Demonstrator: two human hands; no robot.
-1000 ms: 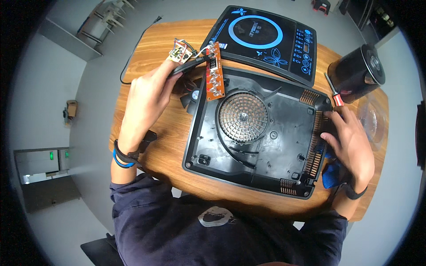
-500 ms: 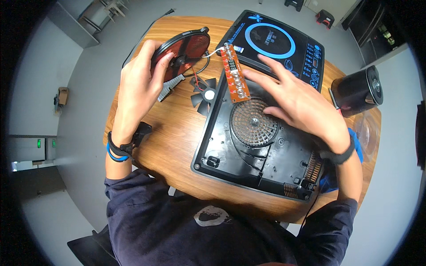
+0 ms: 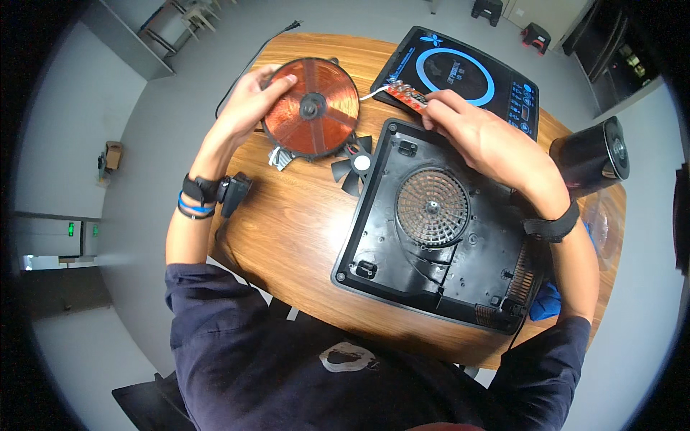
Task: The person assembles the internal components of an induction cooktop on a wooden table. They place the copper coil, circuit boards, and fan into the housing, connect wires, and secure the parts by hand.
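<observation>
hands point(image 3: 244, 108) point(image 3: 474, 133) holding copper coil point(image 3: 313, 108), circuit strip point(image 3: 406, 95)

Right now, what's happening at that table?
A person has an induction cooker apart on a round wooden table. The left hand holds the copper coil disc; the right hand pinches a small red circuit board. The black base shell lies open, the glass top panel behind it, a small fan beside.

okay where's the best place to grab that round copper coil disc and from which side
Probably by its outer rim, from the far-left side, as the left hand does now. The copper coil disc is flat and wide with windings across its face, and white wires leave its right edge toward the narrow red circuit board, so left stays clear.
</observation>
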